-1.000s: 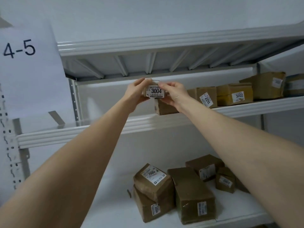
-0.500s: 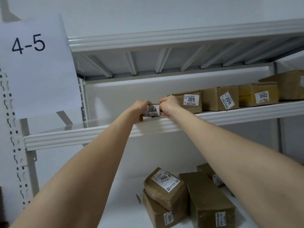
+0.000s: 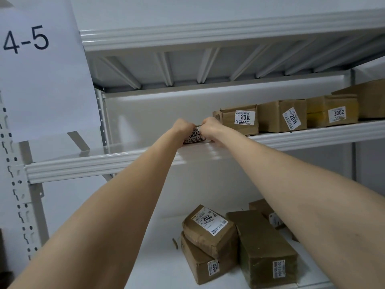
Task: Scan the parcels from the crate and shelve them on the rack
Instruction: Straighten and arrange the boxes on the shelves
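small brown parcel (image 3: 194, 136) labelled 3004 sits upright on the rack's (image 3: 104, 161) middle shelf, label facing out.

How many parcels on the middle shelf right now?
5: 3004 parcel gripped by left hand and right hand; rightward, adjacent box, 2011 box, 3002 box, edge box cut off. More may be hidden.

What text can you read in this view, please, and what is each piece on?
"4-5": paper sign.
"004", first digit covered: held parcel.
"201", last digit unclear: upper-shelf parcel.
"2011": neighbouring parcel.
"3002": yellowish parcel.
"2004": tilted lower-shelf parcel.
"3004": parcel beneath it.
Label on the dark parcel, and all fine print: too small to read.
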Motion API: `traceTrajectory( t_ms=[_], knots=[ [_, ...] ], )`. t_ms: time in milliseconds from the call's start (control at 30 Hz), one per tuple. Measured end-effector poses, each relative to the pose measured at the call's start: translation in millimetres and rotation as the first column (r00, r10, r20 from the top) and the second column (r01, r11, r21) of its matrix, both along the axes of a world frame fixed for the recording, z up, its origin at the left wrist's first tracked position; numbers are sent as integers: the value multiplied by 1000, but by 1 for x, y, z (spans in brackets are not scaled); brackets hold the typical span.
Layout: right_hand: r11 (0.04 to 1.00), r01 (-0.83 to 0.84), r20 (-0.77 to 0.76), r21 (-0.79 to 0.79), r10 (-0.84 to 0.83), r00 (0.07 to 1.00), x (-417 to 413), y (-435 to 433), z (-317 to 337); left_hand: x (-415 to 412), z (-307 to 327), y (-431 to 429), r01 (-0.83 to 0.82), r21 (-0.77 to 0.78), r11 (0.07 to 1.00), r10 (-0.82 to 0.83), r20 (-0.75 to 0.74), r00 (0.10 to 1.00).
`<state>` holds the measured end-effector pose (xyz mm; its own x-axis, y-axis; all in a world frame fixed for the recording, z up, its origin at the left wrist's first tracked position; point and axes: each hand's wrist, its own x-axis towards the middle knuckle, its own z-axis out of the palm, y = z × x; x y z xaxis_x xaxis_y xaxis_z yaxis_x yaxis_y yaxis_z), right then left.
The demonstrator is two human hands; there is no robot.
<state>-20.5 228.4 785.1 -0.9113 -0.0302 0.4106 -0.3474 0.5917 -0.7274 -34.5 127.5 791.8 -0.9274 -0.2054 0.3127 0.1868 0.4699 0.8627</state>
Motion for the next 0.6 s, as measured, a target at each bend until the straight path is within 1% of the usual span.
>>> traceTrajectory(
  t_ms=[133,233,300,400,467,500,600],
  knots=[
    [1000,-11,-36,-17,10,999,3,5,0,5,1,4,-32,-44,999,33,13,999],
    [997,3,-127,-78,-13,992,7,14,-1,11,3,11,-87,-80,993,83,-51,995],
    [991,17,-197,-136,-44,979,11,22,-2,16,3,16,-172,-111,979,156,-140,978],
    [983,47,-299,-176,-98,949,22,38,-3,27,3,32,-240,-120,963,179,-380,908],
    [979,58,-359,-195,-126,925,29,52,-4,36,2,48,-276,-160,948,156,-521,839],
    [977,69,-375,-201,-141,916,33,60,-5,39,0,57,-280,-174,944,136,-568,812],
    [965,111,-390,-238,-200,899,41,89,-9,44,-7,86,-253,-201,946,66,-645,761]
  ],
)
